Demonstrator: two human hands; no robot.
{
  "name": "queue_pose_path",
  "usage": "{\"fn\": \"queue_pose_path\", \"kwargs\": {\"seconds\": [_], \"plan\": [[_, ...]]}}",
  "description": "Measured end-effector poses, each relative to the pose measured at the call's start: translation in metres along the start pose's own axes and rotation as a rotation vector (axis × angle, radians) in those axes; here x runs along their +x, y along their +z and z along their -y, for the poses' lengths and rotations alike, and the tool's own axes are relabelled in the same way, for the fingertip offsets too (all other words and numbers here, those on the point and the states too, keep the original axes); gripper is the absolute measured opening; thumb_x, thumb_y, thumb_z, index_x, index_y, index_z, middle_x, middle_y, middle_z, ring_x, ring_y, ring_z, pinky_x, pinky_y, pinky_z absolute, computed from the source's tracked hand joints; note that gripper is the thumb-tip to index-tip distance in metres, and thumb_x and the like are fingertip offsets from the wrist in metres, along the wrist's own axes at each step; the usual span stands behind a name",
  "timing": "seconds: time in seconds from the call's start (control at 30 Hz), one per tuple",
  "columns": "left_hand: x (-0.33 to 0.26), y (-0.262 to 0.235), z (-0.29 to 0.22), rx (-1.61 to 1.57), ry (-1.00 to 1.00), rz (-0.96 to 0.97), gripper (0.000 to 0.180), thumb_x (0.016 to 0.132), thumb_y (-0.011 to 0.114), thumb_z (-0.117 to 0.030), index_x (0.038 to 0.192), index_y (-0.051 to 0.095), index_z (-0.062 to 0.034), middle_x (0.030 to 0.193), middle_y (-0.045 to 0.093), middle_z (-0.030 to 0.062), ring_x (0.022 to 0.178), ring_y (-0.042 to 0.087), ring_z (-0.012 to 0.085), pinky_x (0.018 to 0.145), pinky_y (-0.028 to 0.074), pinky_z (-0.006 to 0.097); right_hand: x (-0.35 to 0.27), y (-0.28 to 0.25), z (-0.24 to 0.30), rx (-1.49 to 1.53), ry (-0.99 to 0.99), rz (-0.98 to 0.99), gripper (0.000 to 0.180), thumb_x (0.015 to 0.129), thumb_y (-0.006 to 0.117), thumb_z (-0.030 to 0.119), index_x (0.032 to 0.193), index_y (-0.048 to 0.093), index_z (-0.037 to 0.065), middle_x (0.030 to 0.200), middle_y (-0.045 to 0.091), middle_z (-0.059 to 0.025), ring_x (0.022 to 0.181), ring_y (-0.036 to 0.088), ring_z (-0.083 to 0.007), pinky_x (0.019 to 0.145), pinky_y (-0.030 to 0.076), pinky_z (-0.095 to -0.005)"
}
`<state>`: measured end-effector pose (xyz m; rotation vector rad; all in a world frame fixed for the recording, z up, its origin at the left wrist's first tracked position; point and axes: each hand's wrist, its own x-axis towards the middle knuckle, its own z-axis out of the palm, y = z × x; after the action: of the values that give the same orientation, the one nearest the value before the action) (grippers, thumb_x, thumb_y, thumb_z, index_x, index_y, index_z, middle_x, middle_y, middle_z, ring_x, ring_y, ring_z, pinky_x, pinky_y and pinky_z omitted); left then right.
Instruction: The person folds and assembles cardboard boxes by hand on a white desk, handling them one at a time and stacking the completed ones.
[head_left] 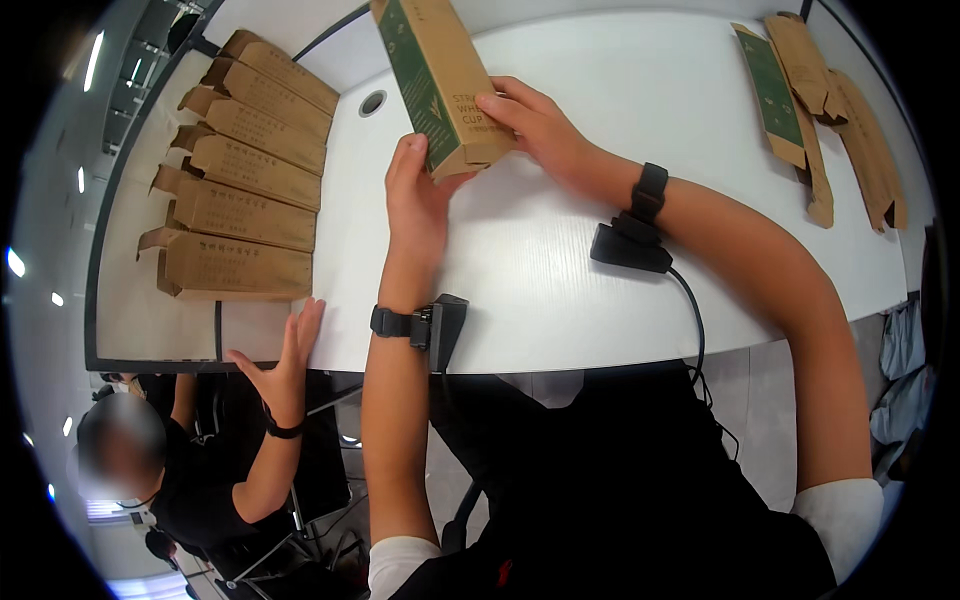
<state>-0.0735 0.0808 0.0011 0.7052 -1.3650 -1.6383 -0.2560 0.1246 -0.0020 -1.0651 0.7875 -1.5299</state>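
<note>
A long cardboard box (440, 75), brown with one green side, is held raised and tilted over the white desk, its near end folded in. My left hand (418, 200) grips the green side near that end, with its thumb passing beneath. My right hand (540, 125) holds the brown side, thumb on the printed face and fingers behind, partly hidden. Both hands are closed on this one box. Its far end runs past the top of the view.
Several brown boxes with open flaps stand in a row (250, 190) along the left partition. Flattened cartons (770, 100) lie at the far right of the desk (540, 300). Each wrist wears a strapped black device (630, 245); a cable hangs down. Another person's hand (285, 375) reaches up at lower left.
</note>
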Motion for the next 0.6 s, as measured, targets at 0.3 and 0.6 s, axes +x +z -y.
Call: {"fn": "queue_pose_path", "kwargs": {"seconds": [0.3, 0.6], "plan": [[-0.008, 0.009, -0.003, 0.282, 0.354, -0.296, 0.040, 0.099, 0.064, -0.018, 0.133, 0.051, -0.0015, 0.131, 0.056, 0.0114, 0.115, 0.057, 0.0192, 0.094, 0.050, 0.035, -0.005, -0.006, -0.005, -0.648, -0.423, 0.036, 0.070, 0.087, 0.078, 0.018, 0.147, 0.045, 0.008, 0.143, 0.049, -0.0093, 0.128, 0.053, -0.0237, 0.108, 0.044, -0.0398], [-0.010, 0.001, -0.014, 0.296, 0.364, -0.473, 0.089, 0.079, 0.088, -0.021, 0.146, 0.035, 0.0032, 0.133, 0.054, 0.0183, 0.120, 0.057, 0.0278, 0.100, 0.050, 0.042, -0.007, -0.004, -0.004, -0.712, -0.484, 0.215, 0.069, 0.081, 0.080, 0.012, 0.142, 0.049, 0.011, 0.139, 0.054, -0.0066, 0.125, 0.054, -0.0234, 0.108, 0.043, -0.0404]]}}
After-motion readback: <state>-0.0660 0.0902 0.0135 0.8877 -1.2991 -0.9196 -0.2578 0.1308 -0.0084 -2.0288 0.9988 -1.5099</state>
